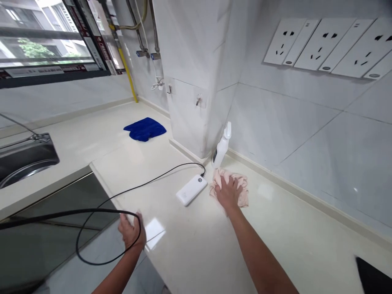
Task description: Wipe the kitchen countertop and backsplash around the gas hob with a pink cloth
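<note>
My right hand (229,194) presses down on a pale pink cloth (244,200) on the countertop, its bent fingers gripping the fabric. Just behind the cloth, a white spray bottle (221,149) stands upright in the wall corner. To the left of the cloth lies a white power bank (192,190) with a thin black cable (159,176) plugged into its far end. My left hand (131,232) is at the counter's front edge, fingers curled round it; a loop of the cable passes in front and partly hides it.
A dark blue cloth (146,129) lies farther back on the cream countertop (196,253). At far left is a metal sink (27,163). Several sockets (318,45) line the right wall. A yellow pipe (128,75) runs down beside the window. A black object (372,275) sits at lower right.
</note>
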`<control>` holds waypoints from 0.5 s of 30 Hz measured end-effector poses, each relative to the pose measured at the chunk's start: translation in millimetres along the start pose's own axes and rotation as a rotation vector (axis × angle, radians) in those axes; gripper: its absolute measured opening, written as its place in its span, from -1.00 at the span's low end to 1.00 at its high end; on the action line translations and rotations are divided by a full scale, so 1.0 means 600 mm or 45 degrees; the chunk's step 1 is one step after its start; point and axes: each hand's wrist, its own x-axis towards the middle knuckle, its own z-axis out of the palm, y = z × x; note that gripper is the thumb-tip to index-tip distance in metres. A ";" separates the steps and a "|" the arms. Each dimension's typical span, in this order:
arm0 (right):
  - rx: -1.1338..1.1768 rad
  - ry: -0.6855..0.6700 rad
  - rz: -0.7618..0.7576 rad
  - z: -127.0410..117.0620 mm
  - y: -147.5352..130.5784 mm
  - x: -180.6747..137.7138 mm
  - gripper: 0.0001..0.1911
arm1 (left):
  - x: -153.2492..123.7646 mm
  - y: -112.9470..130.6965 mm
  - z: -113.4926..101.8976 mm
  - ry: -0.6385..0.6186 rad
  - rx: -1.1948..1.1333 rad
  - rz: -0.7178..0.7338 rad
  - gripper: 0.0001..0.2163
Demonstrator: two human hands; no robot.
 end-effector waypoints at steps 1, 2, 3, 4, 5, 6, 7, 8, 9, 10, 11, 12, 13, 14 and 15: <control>-0.005 0.000 -0.027 0.006 -0.013 -0.031 -0.36 | -0.004 0.005 0.000 0.001 -0.016 -0.048 -0.21; -0.007 0.003 -0.061 0.012 -0.026 -0.062 -0.37 | -0.009 0.010 0.000 0.000 -0.032 -0.090 -0.22; -0.007 0.010 -0.090 0.018 -0.038 -0.093 -0.37 | -0.013 0.013 0.000 -0.008 -0.047 -0.119 -0.23; -0.008 0.024 -0.114 0.025 -0.050 -0.125 -0.37 | -0.017 0.016 0.000 -0.022 -0.062 -0.136 -0.24; -0.012 0.044 -0.127 0.033 -0.060 -0.156 -0.37 | -0.020 0.018 -0.001 -0.040 -0.078 -0.148 -0.25; -0.019 0.069 -0.131 0.042 -0.070 -0.188 -0.37 | -0.022 0.019 -0.001 -0.061 -0.094 -0.157 -0.25; -0.028 0.098 -0.139 0.051 -0.078 -0.219 -0.38 | -0.024 0.019 -0.002 -0.083 -0.109 -0.166 -0.25; -0.036 0.127 -0.156 0.061 -0.085 -0.250 -0.38 | -0.024 0.018 -0.002 -0.104 -0.125 -0.175 -0.25; -0.039 0.157 -0.182 0.071 -0.093 -0.278 -0.39 | -0.024 0.017 -0.003 -0.125 -0.142 -0.184 -0.25; -0.036 0.183 -0.215 0.081 -0.101 -0.303 -0.39 | -0.022 0.015 -0.004 -0.145 -0.159 -0.191 -0.24; -0.027 0.204 -0.247 0.089 -0.111 -0.325 -0.39 | -0.020 0.013 -0.005 -0.167 -0.179 -0.196 -0.24; -0.015 0.217 -0.271 0.095 -0.122 -0.343 -0.38 | -0.019 0.010 -0.007 -0.189 -0.200 -0.202 -0.24; -0.006 0.220 -0.284 0.100 -0.135 -0.357 -0.37 | -0.017 0.005 -0.010 -0.213 -0.224 -0.209 -0.24; -0.001 0.215 -0.285 0.103 -0.149 -0.368 -0.35 | -0.018 -0.001 -0.014 -0.241 -0.249 -0.216 -0.24; 0.001 0.203 -0.282 0.105 -0.164 -0.375 -0.32 | -0.020 -0.008 -0.020 -0.271 -0.277 -0.224 -0.23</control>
